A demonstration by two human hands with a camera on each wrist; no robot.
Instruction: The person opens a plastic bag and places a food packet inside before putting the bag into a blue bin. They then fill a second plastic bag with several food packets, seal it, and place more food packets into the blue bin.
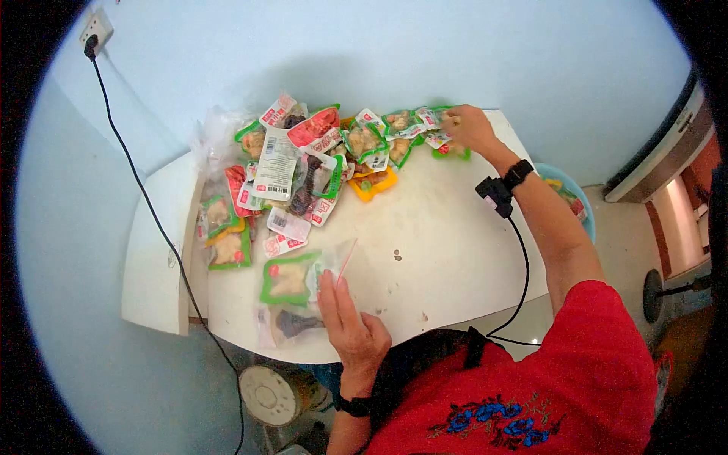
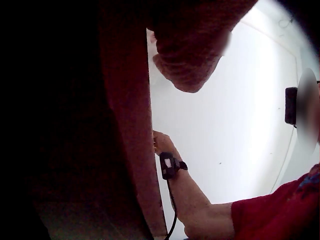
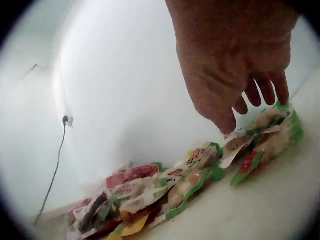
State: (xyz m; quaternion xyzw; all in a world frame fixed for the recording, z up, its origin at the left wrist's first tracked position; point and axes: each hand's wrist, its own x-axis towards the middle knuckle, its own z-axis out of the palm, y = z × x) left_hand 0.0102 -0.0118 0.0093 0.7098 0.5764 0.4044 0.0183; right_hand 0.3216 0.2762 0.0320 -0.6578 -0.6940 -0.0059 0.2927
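Note:
The left hand lies near the table's front edge, straight fingers resting on the right side of a clear plastic bag. Inside the bag are a green-edged packet and a dark piece of food. At the table's back right, the right hand reaches down to small green-edged packets. In the right wrist view the fingers of the right hand are extended and spread, with thumb and fingertips touching the packets. The left wrist view shows part of the left hand, dark, its fingers hidden.
A heap of food packets covers the back left of the white table. Crumpled clear plastic lies behind it. A blue basin stands right of the table, a round bin below its front. A black cable hangs at left.

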